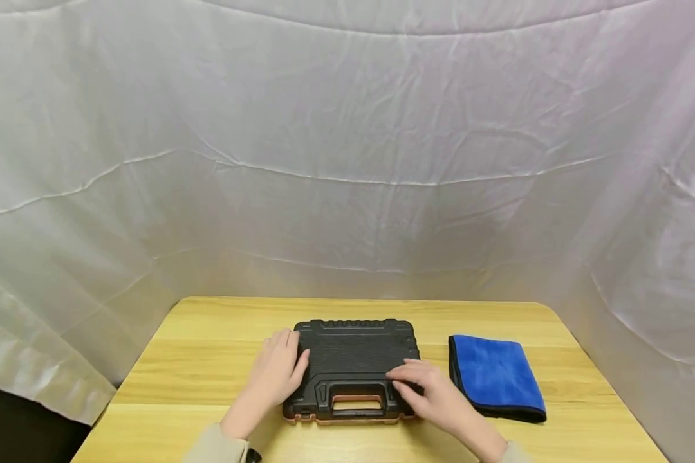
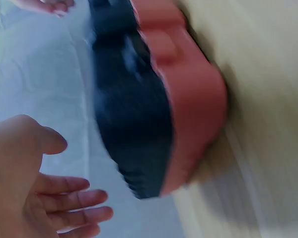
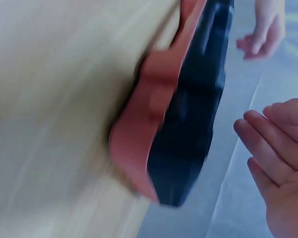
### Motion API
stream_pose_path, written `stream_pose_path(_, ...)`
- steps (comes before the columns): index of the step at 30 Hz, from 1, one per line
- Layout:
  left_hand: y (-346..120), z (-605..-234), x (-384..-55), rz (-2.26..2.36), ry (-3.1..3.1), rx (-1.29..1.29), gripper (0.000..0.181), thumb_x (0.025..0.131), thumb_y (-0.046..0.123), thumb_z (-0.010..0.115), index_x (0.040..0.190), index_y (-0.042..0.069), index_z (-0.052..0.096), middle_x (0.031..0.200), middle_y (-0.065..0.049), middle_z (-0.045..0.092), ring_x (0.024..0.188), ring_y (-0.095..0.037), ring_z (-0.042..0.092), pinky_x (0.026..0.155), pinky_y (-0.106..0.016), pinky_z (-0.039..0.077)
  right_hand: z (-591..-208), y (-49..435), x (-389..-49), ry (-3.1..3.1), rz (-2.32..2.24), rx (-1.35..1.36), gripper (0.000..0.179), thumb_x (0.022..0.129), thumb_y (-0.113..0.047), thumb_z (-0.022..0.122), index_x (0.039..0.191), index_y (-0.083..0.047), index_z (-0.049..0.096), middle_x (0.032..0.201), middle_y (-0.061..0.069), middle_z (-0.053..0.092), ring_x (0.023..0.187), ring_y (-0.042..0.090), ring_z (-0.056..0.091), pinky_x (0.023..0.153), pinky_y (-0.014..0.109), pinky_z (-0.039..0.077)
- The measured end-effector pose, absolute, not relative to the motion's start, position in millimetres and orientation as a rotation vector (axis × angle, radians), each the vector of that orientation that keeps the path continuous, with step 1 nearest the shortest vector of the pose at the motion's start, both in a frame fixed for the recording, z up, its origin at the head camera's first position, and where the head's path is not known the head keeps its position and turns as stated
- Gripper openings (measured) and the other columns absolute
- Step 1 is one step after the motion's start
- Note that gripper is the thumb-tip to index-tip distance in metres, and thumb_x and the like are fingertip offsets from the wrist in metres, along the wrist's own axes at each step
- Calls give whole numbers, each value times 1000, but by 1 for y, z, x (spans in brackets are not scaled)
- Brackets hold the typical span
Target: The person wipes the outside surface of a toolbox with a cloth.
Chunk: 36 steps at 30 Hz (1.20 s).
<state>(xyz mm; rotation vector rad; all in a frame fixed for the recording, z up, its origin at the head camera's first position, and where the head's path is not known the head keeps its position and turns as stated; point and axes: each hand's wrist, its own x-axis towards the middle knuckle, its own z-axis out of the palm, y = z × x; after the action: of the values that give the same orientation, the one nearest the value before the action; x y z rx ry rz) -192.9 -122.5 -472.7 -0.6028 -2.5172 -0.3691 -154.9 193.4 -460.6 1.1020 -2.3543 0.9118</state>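
A black plastic carrying case (image 1: 353, 352) with an orange-red lower shell lies closed and flat, its handle (image 1: 356, 422) toward the person. Over its left edge is my left hand (image 1: 275, 370), thumb spread from the fingers. My right hand (image 1: 431, 393) is above the front right part of the lid, fingers loosely bent. In the left wrist view, the left hand (image 2: 20, 168) is apart from the case's side (image 2: 139, 114), holding nothing. The right wrist view likewise has the right hand (image 3: 288, 153) free of the case (image 3: 181, 134), fingers extended.
A folded blue cloth (image 1: 498, 376) with black edging lies to the right of the case on the wooden table (image 1: 208, 347). Pale fabric curtains (image 1: 347, 161) hang behind the table and along both sides.
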Motion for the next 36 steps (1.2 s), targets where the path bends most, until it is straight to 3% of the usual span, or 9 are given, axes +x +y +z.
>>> stream_pose_path(8, -131, -491, -210, -292, -2683, -440, 47, 95, 41, 58, 104, -6, 56, 96, -18, 51, 91, -33, 48, 78, -44, 40, -469, 244, -171, -2352, 585, 913, 42, 73, 4, 80, 114, -4, 71, 113, 7, 72, 103, 28, 67, 87, 51, 51)
stream_pose_path(12, -132, -497, -212, -297, -2750, -440, 51, 97, 44, 54, 108, -6, 56, 102, -20, 52, 95, -35, 48, 82, -46, 39, -478, 273, -177, -2452, 468, 845, 49, 76, -1, 80, 123, 0, 66, 127, 16, 64, 114, 33, 62, 93, 52, 46)
stream_pose_path(18, -132, -501, -215, -317, -2813, -449, 53, 100, 42, 50, 115, -8, 56, 106, -21, 52, 101, -36, 47, 86, -48, 38, -490, 315, -178, -2751, 403, 687, 70, 86, -33, 76, 141, 1, 50, 150, 24, 41, 136, 42, 41, 105, 62, 31)
stream_pose_path(23, -133, -505, -217, -312, -2832, -453, 57, 101, 43, 47, 120, -10, 55, 111, -23, 52, 104, -37, 47, 88, -48, 38, -499, 345, -175, -3036, 558, 573, 93, 83, -53, 71, 151, 0, 36, 158, 28, 22, 144, 50, 16, 108, 69, 12)
stream_pose_path(25, -132, -506, -216, -321, -2824, -453, 56, 101, 43, 48, 119, -10, 55, 110, -23, 53, 103, -37, 47, 88, -48, 38, -502, 353, -175, -3128, 657, 551, 99, 79, -49, 75, 153, -1, 31, 159, 28, 16, 145, 52, 9, 107, 72, 5)
stream_pose_path(30, -132, -505, -215, -320, -2811, -450, 53, 100, 41, 50, 117, -9, 56, 106, -21, 52, 101, -36, 48, 87, -47, 39, -508, 360, -173, -3201, 796, 557, 111, 62, -22, 77, 156, -5, 23, 163, 24, 4, 146, 50, -4, 106, 72, -7)
stream_pose_path(36, -131, -505, -215, -300, -2824, -429, 53, 100, 43, 49, 115, -8, 56, 106, -21, 53, 101, -35, 48, 87, -47, 39, -516, 362, -172, -3159, 703, 609, 121, 53, -7, 74, 159, -11, 16, 164, 21, 2, 147, 46, -5, 107, 71, -6)
